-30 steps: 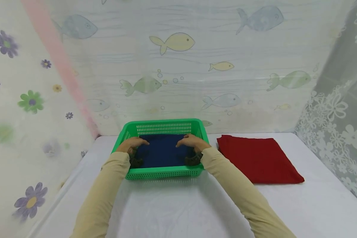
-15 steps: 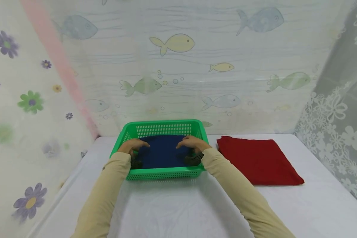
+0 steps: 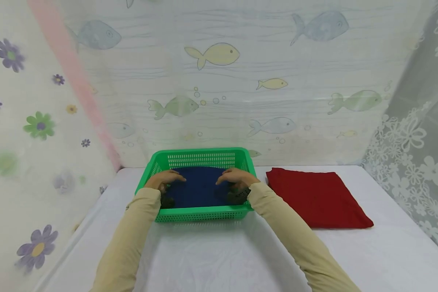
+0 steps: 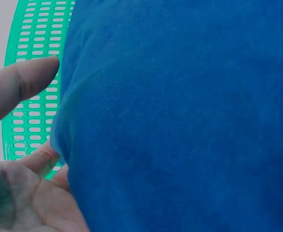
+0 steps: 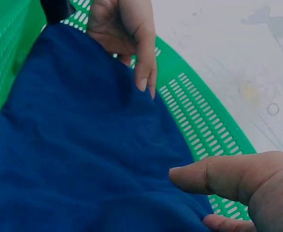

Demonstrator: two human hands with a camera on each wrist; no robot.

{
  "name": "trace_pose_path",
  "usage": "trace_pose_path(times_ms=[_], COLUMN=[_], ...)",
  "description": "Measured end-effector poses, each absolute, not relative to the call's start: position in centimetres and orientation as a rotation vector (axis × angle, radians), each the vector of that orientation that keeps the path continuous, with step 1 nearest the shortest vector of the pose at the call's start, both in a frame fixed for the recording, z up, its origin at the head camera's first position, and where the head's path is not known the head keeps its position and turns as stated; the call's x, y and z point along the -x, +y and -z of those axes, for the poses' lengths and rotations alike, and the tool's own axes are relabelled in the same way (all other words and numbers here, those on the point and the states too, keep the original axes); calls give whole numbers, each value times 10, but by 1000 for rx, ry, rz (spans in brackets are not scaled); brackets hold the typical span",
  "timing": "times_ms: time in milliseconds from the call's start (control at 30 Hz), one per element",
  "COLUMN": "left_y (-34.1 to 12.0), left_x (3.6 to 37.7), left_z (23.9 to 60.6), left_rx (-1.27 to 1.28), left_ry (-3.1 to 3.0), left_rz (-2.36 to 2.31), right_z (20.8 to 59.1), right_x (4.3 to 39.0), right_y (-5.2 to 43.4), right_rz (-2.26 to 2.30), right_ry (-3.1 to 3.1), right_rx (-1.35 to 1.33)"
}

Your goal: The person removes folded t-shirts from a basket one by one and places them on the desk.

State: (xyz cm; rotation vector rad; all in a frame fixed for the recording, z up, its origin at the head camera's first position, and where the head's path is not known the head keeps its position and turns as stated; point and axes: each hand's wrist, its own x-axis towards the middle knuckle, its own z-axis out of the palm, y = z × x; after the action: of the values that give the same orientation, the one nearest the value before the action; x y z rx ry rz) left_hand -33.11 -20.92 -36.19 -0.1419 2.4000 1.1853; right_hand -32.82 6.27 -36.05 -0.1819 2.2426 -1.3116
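Observation:
A folded blue cloth lies inside a green plastic basket, its far edge bowed. At the cloth's left side is my left hand; in the left wrist view its thumb stands off the fabric while its other fingers reach beneath the cloth's edge. My right hand is on the opposite side. Its thumb points over the cloth without pressing it, in the right wrist view, and another finger touches the edge lower down. The cloth hides most of the fingertips of both hands.
A folded red cloth lies on the white-covered table to the right of the basket. Behind the table hangs a curtain printed with fish, and a flowered curtain runs along the left.
The blue cloth's far edge has gone from nearly straight to bowed, with its far corners drawn down. Both hands stay at its sides, having hardly moved.

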Motion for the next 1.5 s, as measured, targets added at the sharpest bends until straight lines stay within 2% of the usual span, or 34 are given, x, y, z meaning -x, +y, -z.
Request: trace_pose_path(times_ms=[367,1000,1500], left_y=[-209,-201,-203], left_x=[328,323,313], left_z=[356,339,323], left_rx=[164,131,143], left_ry=[2329,2271,2323], left_rz=[-1281,-1407,-1423], right_z=[365,359,351], right_x=[328,325,319], right_y=[62,63,69], right_rz=[1263,1519,1633], right_ry=[2236,2175,2093], right_rx=[176,130,218])
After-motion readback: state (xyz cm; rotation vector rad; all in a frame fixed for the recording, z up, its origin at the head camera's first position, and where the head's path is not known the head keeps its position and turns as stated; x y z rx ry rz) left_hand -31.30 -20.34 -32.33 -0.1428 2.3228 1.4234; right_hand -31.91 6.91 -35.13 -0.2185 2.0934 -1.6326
